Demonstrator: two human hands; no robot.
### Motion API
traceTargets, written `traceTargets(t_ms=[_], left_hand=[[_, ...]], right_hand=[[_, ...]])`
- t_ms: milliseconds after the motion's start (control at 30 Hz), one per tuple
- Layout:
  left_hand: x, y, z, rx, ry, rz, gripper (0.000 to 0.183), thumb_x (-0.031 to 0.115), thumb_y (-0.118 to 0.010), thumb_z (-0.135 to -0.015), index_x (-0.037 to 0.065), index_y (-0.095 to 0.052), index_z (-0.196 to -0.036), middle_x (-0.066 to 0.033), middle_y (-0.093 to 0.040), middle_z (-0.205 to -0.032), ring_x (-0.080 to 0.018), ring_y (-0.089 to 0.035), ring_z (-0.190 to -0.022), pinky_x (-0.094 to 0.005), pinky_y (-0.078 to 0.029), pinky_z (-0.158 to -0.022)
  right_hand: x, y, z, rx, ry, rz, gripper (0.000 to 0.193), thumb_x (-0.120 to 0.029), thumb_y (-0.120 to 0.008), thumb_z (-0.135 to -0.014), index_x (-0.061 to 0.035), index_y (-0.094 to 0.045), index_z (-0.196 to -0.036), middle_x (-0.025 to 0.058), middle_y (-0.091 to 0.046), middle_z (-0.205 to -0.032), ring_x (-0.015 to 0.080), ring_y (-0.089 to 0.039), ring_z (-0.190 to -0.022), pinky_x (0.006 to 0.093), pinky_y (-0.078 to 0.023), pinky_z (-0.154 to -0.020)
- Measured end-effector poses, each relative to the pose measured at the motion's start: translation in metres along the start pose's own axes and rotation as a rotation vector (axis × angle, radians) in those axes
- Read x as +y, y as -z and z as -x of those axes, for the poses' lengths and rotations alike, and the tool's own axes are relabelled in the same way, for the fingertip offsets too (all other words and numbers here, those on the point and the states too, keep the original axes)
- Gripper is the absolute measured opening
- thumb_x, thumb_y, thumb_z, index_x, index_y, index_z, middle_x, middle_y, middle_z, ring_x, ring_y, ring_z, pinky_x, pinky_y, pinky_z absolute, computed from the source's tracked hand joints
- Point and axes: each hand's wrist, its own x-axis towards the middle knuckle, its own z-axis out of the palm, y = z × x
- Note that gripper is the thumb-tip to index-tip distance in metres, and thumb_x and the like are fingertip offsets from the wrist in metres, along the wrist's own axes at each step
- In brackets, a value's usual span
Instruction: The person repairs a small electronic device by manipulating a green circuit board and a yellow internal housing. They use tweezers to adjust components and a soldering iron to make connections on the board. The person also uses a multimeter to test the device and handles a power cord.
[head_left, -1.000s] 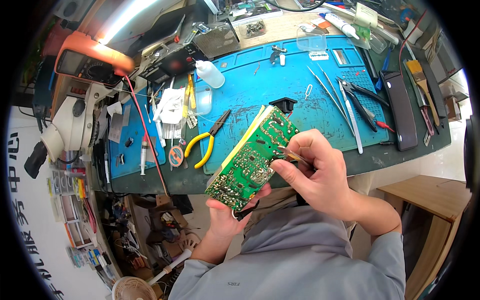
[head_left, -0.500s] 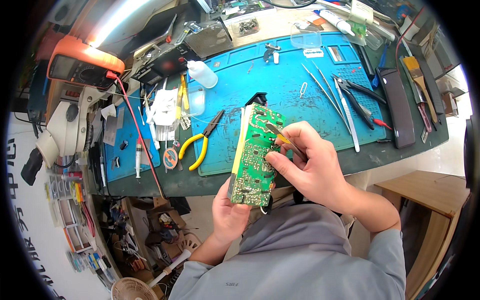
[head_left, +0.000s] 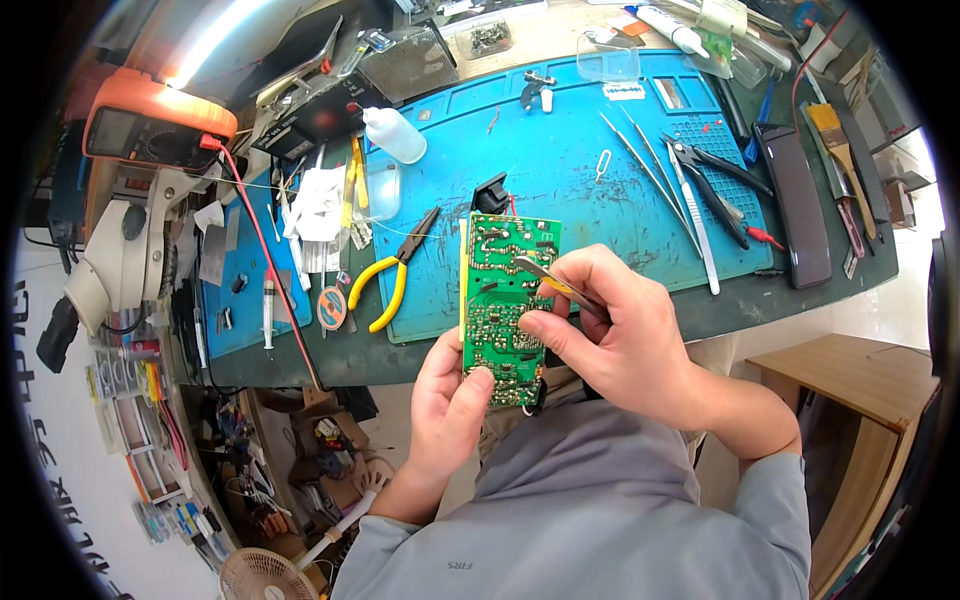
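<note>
My left hand point(head_left: 447, 405) grips a green circuit board point(head_left: 500, 335) by its lower left edge, the thumb lying on its soldered face. The board stands lengthwise over the near edge of the bench, with a yellow strip along its left side. A black socket point(head_left: 490, 193) with a red wire is at its far end. My right hand point(head_left: 625, 320) pinches a pair of dark metal tweezers point(head_left: 575, 289) with a yellow patch between thumb and fingers. Their tip points left over the upper half of the board; whether it touches cannot be made out.
On the blue mat point(head_left: 480, 150) lie yellow-handled pliers point(head_left: 395, 275), a white bottle point(head_left: 395, 135), long tweezers point(head_left: 650, 170) and black cutters point(head_left: 715, 190). A dark phone point(head_left: 793, 210) and a brush point(head_left: 832, 135) lie right. An orange multimeter point(head_left: 160, 115) stands at left.
The board has turned its soldered face more squarely upward and shifted slightly left. My left thumb has moved up onto its face. The tweezers remain over the board in my right hand.
</note>
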Motion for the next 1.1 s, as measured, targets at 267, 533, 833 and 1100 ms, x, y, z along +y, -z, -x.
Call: traceTargets(t_ms=[267,533,833,1100], left_hand=[[0.001,-0.001,0.001,-0.029,-0.035,0.055,0.047,0.004,-0.058,-0.1,-0.004,-0.04,-0.143,-0.0142,-0.057,-0.136,-0.0188,-0.06,-0.122,-0.0359,-0.052,-0.103],[0.014,-0.013,-0.003,-0.011,-0.078,0.094,0.046,0.001,-0.06,-0.098,-0.004,-0.04,-0.139,-0.0178,-0.06,-0.131,-0.0226,-0.068,-0.11,-0.0374,-0.056,-0.097],[0.027,-0.011,-0.03,0.09,-0.729,-1.281,0.047,-0.007,-0.074,-0.072,0.001,-0.057,-0.114,-0.0163,-0.061,-0.116,-0.0389,-0.061,-0.106,-0.0467,-0.05,-0.091],[-0.004,-0.012,-0.025,0.028,-0.921,-1.404,0.067,0.046,-0.084,-0.077,0.002,-0.057,-0.119,-0.013,-0.059,-0.117,-0.0335,-0.059,-0.114,-0.0422,-0.054,-0.092]], right_hand=[[0.0,-0.001,-0.001,-0.014,-0.004,-0.005,0.026,-0.007,-0.077,-0.09,-0.003,-0.06,-0.108,0.008,-0.066,-0.092,0.0174,-0.069,-0.076,0.0303,-0.056,-0.06],[0.002,-0.002,-0.001,-0.015,-0.006,-0.013,0.025,-0.008,-0.077,-0.09,-0.003,-0.061,-0.109,0.0085,-0.067,-0.094,0.0192,-0.069,-0.077,0.0315,-0.056,-0.06],[0.012,0.03,0.006,0.095,0.189,0.24,0.014,-0.011,-0.073,-0.095,-0.0027,-0.068,-0.105,0.0082,-0.065,-0.087,0.019,-0.061,-0.067,0.0302,-0.047,-0.056],[0.01,0.059,0.014,0.122,0.303,0.554,0.028,0.0,-0.066,-0.092,0.0003,-0.071,-0.12,0.0113,-0.063,-0.086,0.0258,-0.058,-0.073,0.0348,-0.046,-0.064]])
